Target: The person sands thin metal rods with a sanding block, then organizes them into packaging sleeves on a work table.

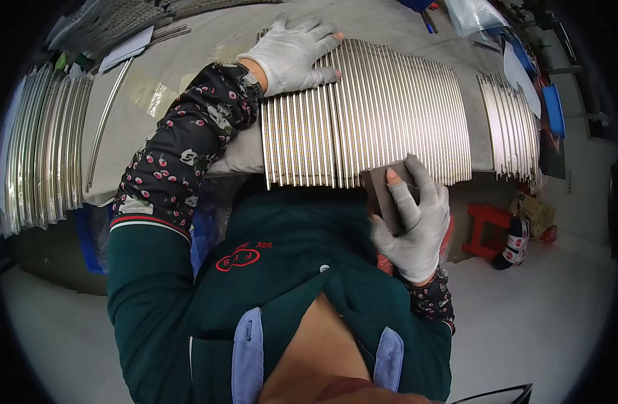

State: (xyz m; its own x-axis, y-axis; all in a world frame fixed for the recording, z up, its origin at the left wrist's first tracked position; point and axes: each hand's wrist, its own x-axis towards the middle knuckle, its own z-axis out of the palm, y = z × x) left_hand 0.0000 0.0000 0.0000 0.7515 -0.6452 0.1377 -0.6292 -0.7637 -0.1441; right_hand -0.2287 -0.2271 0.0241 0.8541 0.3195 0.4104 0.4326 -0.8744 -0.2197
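Many thin, shiny metal rods [403, 111] lie side by side on the grey-covered table, their near ends at its front edge. My left hand [295, 54], in a white glove with some fingertips bare, lies flat with spread fingers across the left part of the row. My right hand [417, 222], gloved the same way, grips a brown-grey sanding block [383, 192]. The block stands against the near ends of the rods, right of the row's middle. A narrow gap parts the rods on the left from those on the right.
Plastic-wrapped rods [46, 148] are stacked at the table's left edge, with a single rod [108, 124] beside them. Another batch of rods [509, 124] lies at the right. A red stool [485, 229] stands on the floor. Clear plastic bags [474, 17] lie at the far right.
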